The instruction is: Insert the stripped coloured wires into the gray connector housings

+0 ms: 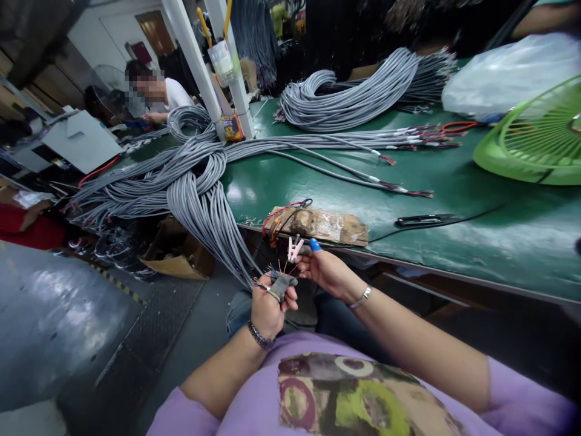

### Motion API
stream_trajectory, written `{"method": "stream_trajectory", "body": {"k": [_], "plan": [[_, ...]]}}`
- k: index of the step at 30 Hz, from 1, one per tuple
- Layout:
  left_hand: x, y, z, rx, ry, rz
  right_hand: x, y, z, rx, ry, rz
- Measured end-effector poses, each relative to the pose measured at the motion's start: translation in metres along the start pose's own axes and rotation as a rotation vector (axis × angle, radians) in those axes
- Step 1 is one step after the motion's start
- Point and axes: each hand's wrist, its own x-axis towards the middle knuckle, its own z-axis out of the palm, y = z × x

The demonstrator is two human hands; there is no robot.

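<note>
My left hand [267,310] is closed around the end of a grey cable, with thin coloured wires [279,267] fanning out above the fingers. A grey cover [284,284] sits over one of its digits. Close beside it, my right hand [329,274] has its fingers curled together near the wire tips, and a blue finger cover [315,244] shows on one digit. What lies between those fingers is too small to make out. A pale pink clothespin [294,249] stands right by the fingertips, in front of a worn wooden block [333,225] at the table edge.
Grey cable bundles [200,181] drape over the left side of the green table [272,181], and a large coil [349,97] lies behind. Black snips [424,220], a green fan [540,139] and a plastic bag [512,79] are rightward. A co-worker [175,94] sits at back left.
</note>
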Motion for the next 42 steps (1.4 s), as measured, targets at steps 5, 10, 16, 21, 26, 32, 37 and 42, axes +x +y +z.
{"method": "stream_trajectory", "body": {"k": [5,10,16,21,26,32,37,42], "plan": [[0.003,0.003,0.008,-0.007,-0.026,-0.001,0.006,-0.005,0.013,-0.043,-0.111,-0.105],[0.007,0.002,0.008,0.027,-0.051,-0.013,0.003,-0.005,0.018,-0.009,-0.144,-0.075],[0.011,-0.004,0.007,0.086,-0.060,-0.028,0.004,-0.004,0.023,0.081,-0.062,-0.075],[0.011,-0.003,0.008,0.113,-0.069,-0.052,0.005,-0.001,0.022,0.102,-0.089,-0.086],[0.006,-0.001,0.007,0.102,-0.073,-0.050,0.001,-0.005,0.021,0.119,-0.137,0.021],[0.003,0.003,-0.003,0.080,-0.106,-0.085,-0.002,-0.011,0.022,0.035,-0.123,-0.052],[0.012,0.014,-0.013,0.076,-0.318,-0.244,-0.002,-0.008,0.019,-0.018,-0.084,-0.106],[0.020,0.017,-0.015,0.074,-0.336,-0.288,0.002,-0.005,0.018,-0.005,-0.118,-0.112]]}}
